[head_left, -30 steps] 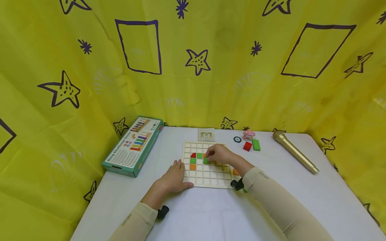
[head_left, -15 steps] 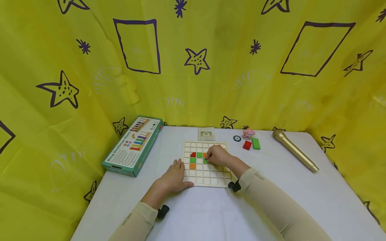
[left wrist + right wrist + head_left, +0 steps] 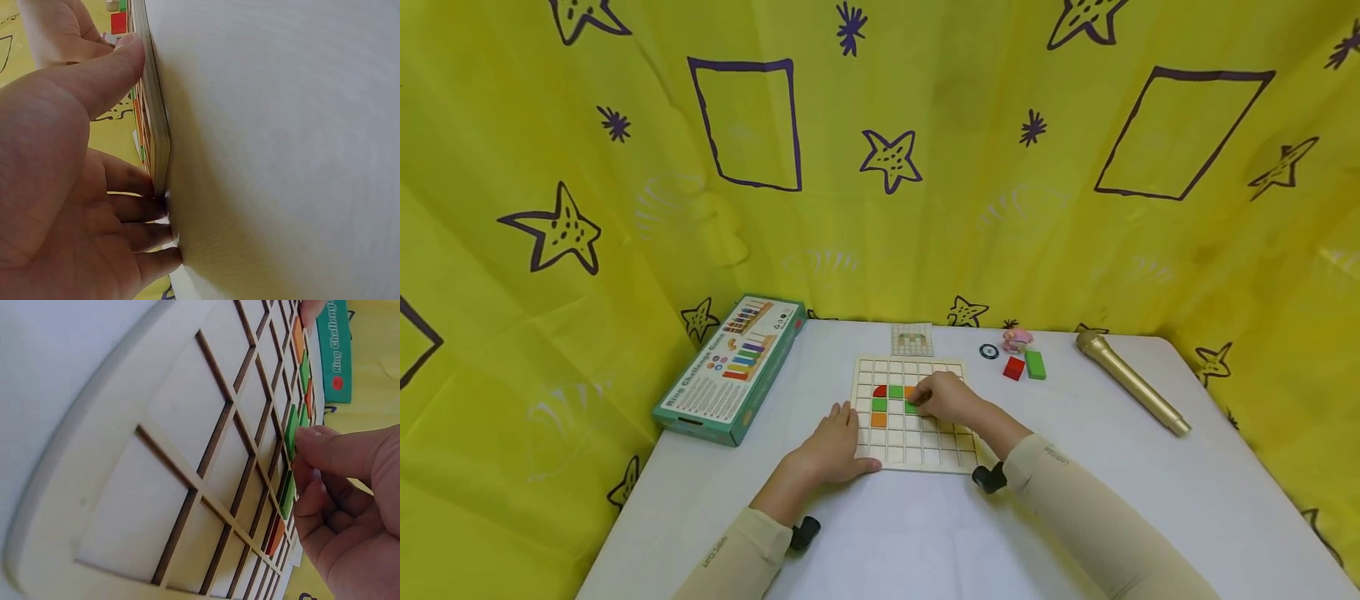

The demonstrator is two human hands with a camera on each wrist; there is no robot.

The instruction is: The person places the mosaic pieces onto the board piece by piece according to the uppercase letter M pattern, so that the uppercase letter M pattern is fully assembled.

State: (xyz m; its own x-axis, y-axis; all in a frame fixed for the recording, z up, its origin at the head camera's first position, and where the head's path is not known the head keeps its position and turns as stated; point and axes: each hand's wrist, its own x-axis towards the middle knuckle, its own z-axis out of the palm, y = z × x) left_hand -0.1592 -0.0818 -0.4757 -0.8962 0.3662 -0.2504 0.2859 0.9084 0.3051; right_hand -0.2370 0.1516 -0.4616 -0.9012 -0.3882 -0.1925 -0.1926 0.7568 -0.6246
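Note:
A wooden grid board (image 3: 895, 454) lies on the white table, with red, green and orange blocks in its cells. My left hand (image 3: 831, 446) rests against the board's left edge, fingers extended, thumb on the near-left corner. Over the upper middle, my right hand (image 3: 951, 398) pinches a green block (image 3: 291, 431) between thumb and curled fingers, at a cell below an orange block (image 3: 909, 392). Left of it sit a red rounded block (image 3: 880, 392), two green blocks and an orange block (image 3: 878, 421). Another green block (image 3: 287, 495) and orange block (image 3: 275, 536) show in the right wrist view.
Behind the board lies a pattern card (image 3: 912, 340). To the right are a red block (image 3: 1014, 368), a green block (image 3: 1035, 365), a pink figurine (image 3: 1017, 340), a dark round disc (image 3: 988, 352) and a gold microphone (image 3: 1133, 383). A game box (image 3: 730, 371) stands at left.
My right hand has shifted only slightly, and the green block under its fingers now sits lower at its cell. Loose blocks beside my right wrist are no longer visible. My left hand keeps its place.

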